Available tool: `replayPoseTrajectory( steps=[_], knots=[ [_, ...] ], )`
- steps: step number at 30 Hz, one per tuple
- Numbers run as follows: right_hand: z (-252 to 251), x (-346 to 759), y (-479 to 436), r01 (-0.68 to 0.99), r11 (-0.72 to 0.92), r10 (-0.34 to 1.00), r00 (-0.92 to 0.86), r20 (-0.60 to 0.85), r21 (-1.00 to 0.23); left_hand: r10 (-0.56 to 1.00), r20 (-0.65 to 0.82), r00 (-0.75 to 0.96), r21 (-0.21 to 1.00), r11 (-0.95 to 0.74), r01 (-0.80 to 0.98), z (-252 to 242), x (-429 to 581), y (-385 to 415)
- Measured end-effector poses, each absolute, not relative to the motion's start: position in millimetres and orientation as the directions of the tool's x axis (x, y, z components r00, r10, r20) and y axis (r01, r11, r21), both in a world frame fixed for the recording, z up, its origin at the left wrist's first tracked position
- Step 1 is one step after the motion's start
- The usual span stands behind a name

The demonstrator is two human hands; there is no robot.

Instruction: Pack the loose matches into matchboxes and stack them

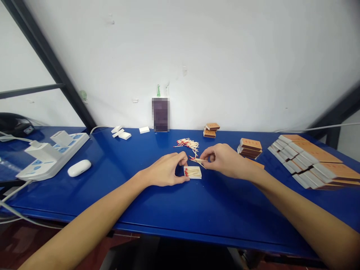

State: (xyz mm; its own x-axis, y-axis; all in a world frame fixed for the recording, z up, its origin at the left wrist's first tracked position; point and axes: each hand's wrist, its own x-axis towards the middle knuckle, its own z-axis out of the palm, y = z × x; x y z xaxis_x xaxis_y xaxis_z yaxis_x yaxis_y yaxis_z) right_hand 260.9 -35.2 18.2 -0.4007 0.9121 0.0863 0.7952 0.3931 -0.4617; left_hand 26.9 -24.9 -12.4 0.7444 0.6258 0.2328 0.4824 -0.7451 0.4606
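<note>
A small white matchbox tray (198, 177) lies on the blue table, with red-headed matches (193, 172) inside it. My left hand (165, 169) grips the tray's left end between thumb and fingers. Just above the tray's right side, my right hand (221, 160) pinches several matches (199, 160), their red heads pointing left. Behind both hands is a loose pile of matches (188, 143) with red heads.
Orange matchbox sleeves (212, 127) are stacked at the back, with another stack (250, 144) and a large block of matchboxes (315, 159) to the right. White trays (124, 135), a white oval case (79, 168) and a power strip (50, 165) lie left on the blue table (180, 213).
</note>
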Motion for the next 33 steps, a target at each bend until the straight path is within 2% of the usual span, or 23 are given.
replayPoseTrajectory(
  steps=[8,16,21,24,28,31,33],
  knots=[
    [10.8,248.5,-53.3,0.745,0.555,0.819,-0.568,0.085,-0.369,0.592,0.256,0.764,0.487,-0.762,0.427,-11.9,28.5,-27.1],
    [10.5,245.8,-56.9,0.695,0.597,0.779,-0.622,0.079,-0.401,0.516,0.255,0.818,0.447,-0.813,0.373,-7.9,29.5,-28.9],
    [14.4,254.6,-53.7,0.719,0.547,0.827,-0.544,0.141,-0.430,0.499,0.250,0.830,0.426,-0.827,0.368,-9.1,27.5,-26.1],
    [10.5,259.0,-47.3,0.807,0.488,0.873,-0.451,0.187,-0.333,0.473,0.234,0.850,0.424,-0.836,0.349,-9.6,26.8,-26.7],
    [-6.4,259.0,-36.6,0.852,0.477,0.878,-0.454,0.151,-0.213,0.470,0.206,0.859,0.437,-0.829,0.349,-8.4,28.2,-29.6],
    [-13.2,256.2,-31.1,0.862,0.448,0.894,-0.426,0.140,-0.239,0.479,0.206,0.854,0.460,-0.817,0.348,-7.0,29.0,-29.6],
    [-10.8,254.9,-30.0,0.857,0.412,0.911,-0.396,0.116,-0.310,0.495,0.213,0.842,0.494,-0.798,0.344,-5.9,28.5,-28.2]
  ],
)
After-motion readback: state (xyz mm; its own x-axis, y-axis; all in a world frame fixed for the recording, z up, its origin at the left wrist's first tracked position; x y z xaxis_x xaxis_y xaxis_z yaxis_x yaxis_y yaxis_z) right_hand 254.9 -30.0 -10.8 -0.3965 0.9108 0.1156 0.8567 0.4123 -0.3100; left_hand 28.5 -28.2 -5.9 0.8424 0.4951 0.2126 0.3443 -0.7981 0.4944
